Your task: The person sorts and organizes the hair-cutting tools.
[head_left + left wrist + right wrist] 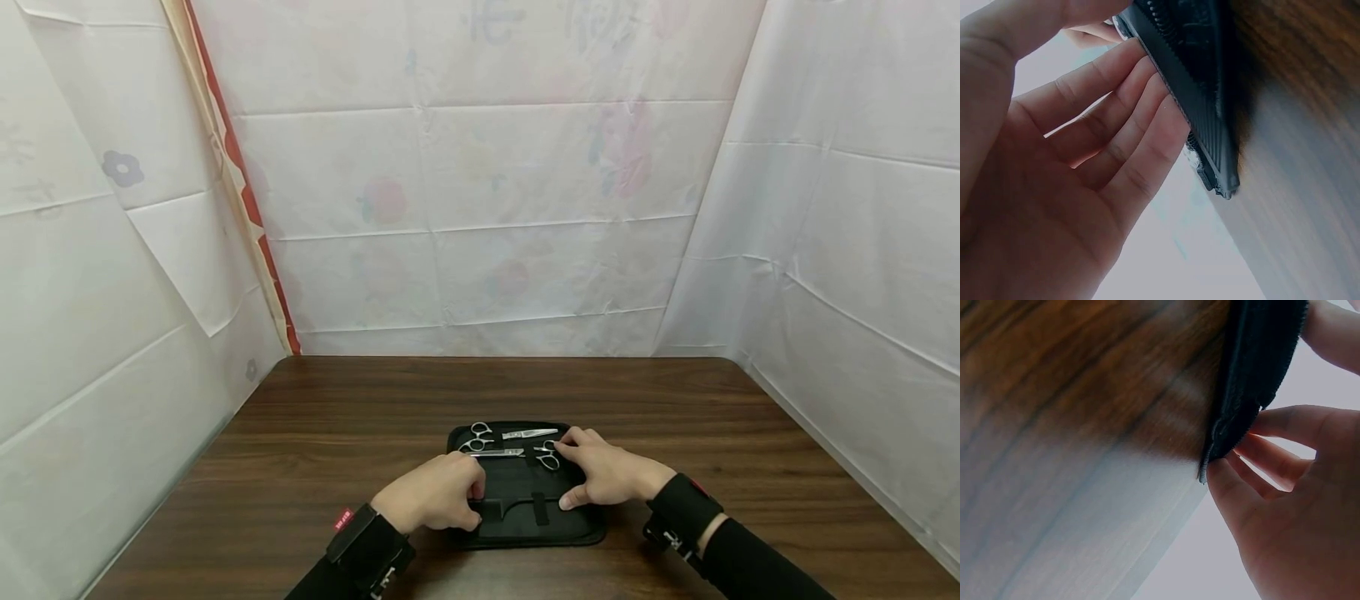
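Note:
A black zip case (525,533) lies spread out on the brown table in the head view. Two pairs of silver hair scissors sit in its far half: the upper scissors (528,433) have their loops at the left, the lower scissors (498,453) at the right. A dark comb (512,503) shows low in the case. My left hand (438,496) grips the left edge, its fingertips (1169,119) against the zipped side. With thumb on top, my right hand (611,471) holds the right edge; several of its fingers (1229,487) touch the side.
Dark wood tabletop (337,417) surrounds the case. White sheets enclose it, with a left sheet (112,358), a back sheet (480,275) and a right sheet (840,350). A black band (367,542) is strapped on the left wrist, another band (682,508) on the right.

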Demonstrator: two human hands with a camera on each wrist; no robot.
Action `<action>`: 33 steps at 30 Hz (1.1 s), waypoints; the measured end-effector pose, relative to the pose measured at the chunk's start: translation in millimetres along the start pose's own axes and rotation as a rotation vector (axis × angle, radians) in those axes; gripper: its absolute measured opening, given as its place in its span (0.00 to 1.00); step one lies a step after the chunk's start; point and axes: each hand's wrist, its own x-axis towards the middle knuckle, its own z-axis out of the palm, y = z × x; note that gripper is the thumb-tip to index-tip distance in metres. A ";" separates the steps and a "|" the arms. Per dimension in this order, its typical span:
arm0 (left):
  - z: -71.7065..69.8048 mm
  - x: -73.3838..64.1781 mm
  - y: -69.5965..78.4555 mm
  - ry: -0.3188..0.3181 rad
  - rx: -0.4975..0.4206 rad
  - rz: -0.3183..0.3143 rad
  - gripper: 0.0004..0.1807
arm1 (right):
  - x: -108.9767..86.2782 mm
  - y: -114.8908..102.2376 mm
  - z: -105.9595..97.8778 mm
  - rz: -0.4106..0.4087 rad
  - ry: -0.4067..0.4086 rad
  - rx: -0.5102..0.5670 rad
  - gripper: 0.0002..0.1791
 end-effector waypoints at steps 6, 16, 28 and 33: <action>0.1 0.1 0.4 0.002 0.007 -0.003 0.08 | 0.2 -0.9 0.2 0.004 -0.001 -0.005 0.49; 0.2 1.0 0.5 -0.003 -0.004 -0.006 0.08 | 0.4 -0.9 0.4 0.008 -0.003 -0.009 0.49; 3.3 2.9 1.5 0.018 0.017 0.006 0.08 | 0.4 -0.7 0.8 -0.001 0.005 -0.021 0.49; 4.2 4.1 1.5 0.024 0.025 0.010 0.08 | 0.0 -0.9 0.5 -0.008 0.013 -0.028 0.49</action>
